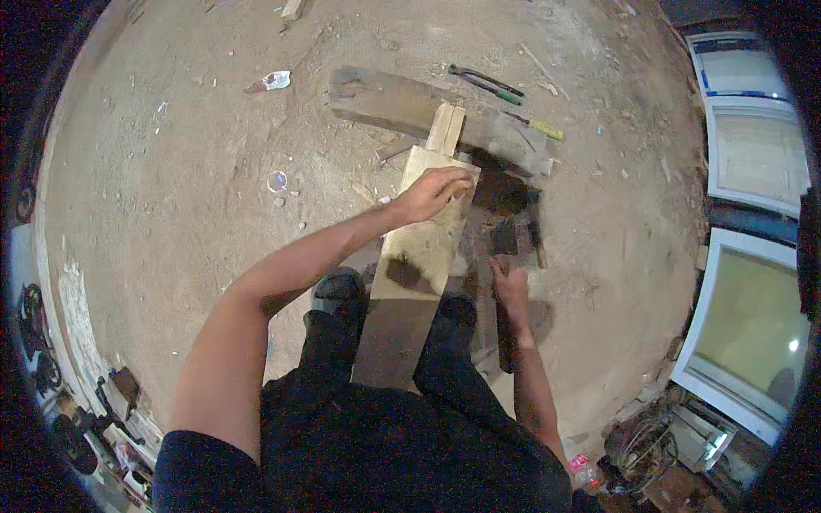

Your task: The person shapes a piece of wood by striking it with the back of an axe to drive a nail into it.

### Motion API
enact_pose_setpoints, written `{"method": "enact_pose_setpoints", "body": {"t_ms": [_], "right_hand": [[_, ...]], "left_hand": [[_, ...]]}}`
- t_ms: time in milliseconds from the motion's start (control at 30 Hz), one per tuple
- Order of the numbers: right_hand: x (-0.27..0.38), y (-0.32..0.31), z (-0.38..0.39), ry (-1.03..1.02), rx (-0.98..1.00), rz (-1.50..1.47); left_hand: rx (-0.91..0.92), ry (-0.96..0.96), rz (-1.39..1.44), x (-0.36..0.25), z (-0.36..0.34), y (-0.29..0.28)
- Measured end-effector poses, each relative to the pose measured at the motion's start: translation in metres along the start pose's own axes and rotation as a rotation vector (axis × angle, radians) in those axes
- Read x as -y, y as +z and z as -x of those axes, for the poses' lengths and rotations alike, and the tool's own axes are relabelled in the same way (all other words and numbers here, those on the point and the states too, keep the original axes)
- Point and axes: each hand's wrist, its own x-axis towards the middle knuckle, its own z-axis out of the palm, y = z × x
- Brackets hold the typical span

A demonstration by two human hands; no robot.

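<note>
A pale wooden beam (409, 269) stretches away from me between my legs, its far end cut to a narrower tongue (446, 128). That end lies over a weathered timber block (385, 101) on the ground. My left hand (434, 193) rests on top of the beam near its right edge, fingers curled closed; anything between them is hidden. To the right of the beam, my right hand (511, 289) is closed in a fist, and I cannot make out what it holds. A long dark strip (505, 346) shows just beneath and beside it.
Beyond the block lie dark pincers (483, 83) with a green handle and a yellow-handled tool (546, 130). Wood chips and a crumpled wrapper (275, 81) dot the dirt floor. White-framed panels (740, 329) stand along the right, near a coil of wire (641, 453).
</note>
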Motion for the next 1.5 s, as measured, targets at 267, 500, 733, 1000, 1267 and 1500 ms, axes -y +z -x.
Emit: {"method": "enact_pose_setpoints", "body": {"t_ms": [267,500,733,1000,1267,1500], "right_hand": [[-0.061,0.050,0.046,0.306,0.080,-0.175],[-0.098,0.080,0.063,0.315,0.084,0.031],[-0.088,0.082,0.063,0.470,0.123,0.073],[-0.070,0.064,0.061,0.384,0.080,0.072],[-0.093,0.084,0.061,0.266,-0.002,-0.024],[-0.095,0.079,0.063,0.180,0.003,0.085]], "left_hand": [[-0.252,-0.114,0.114,-0.008,-0.003,0.018],[-0.340,-0.314,0.359,-0.004,-0.016,0.022],[-0.334,-0.397,0.456,-0.027,-0.022,0.017],[-0.357,-0.441,0.400,-0.038,-0.040,0.007],[-0.296,-0.416,0.445,-0.003,-0.042,0.002],[-0.389,-0.527,0.555,0.000,-0.048,0.006]]}}
